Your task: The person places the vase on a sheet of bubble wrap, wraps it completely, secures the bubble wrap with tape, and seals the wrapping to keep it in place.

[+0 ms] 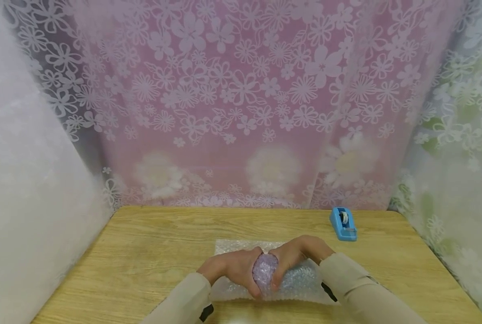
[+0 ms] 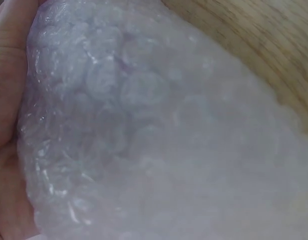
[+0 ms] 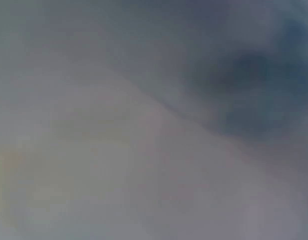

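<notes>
Over the yellow wood-grain tabletop [image 1: 164, 234], a rounded lilac bundle [image 1: 264, 269] in translucent plastic bubble wrap [image 1: 229, 246] was clasped between the curled left grip [image 1: 239, 268] and right grip [image 1: 296, 253], and could have been unfurled by the plastic's springiness if either were loosened.

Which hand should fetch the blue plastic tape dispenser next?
Probably the right hand, being nearer the blue plastic tape dispenser. The left hand also grips the rounded purplish bubble-wrapped bundle, so could perhaps steady it alone.
</notes>
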`<state>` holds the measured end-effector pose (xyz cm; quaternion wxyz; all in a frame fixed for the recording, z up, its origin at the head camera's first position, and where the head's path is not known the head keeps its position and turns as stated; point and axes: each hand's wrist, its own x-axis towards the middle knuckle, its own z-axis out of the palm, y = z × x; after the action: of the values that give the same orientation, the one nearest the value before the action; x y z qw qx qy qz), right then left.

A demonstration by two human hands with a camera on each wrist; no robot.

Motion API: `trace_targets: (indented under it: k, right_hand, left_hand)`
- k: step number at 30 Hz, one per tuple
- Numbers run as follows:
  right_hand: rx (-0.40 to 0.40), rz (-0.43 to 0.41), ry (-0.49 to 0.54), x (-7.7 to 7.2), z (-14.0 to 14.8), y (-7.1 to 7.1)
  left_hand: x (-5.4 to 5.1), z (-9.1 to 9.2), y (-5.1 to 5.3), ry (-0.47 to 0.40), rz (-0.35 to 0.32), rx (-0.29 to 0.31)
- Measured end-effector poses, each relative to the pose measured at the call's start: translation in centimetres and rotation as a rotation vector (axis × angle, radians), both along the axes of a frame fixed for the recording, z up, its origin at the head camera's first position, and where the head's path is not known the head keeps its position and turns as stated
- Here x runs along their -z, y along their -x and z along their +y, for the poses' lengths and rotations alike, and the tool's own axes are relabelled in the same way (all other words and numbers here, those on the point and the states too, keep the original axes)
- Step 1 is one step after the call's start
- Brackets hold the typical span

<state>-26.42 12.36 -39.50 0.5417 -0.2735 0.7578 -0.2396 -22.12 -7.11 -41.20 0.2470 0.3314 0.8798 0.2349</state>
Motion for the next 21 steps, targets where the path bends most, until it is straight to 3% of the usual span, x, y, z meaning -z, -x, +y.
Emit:
trace_targets:
  k: [5, 14, 17, 21]
  right_hand:
    - [0.028, 0.025, -0.043, -0.1, 0.2, 0.0]
    - [0.028, 0.227, -0.137, -0.7, 0.4, -0.7]
    - [0.038, 0.318, -0.158, -1.1, 0.6, -1.3]
    - [0.067, 0.525, -0.146, -2.0, 0.7, -2.5]
  left_hand:
    - [0.0, 0.1, 0.1, 0.002, -0.014, 0.000]
    - [-0.6, 0.0, 0.3, 0.061, -0.009, -0.007]
    - [-0.7, 0.0, 0.3, 0.063, -0.016, -0.002]
    - [-0.7, 0.1, 0.2, 0.073, -0.006, -0.003]
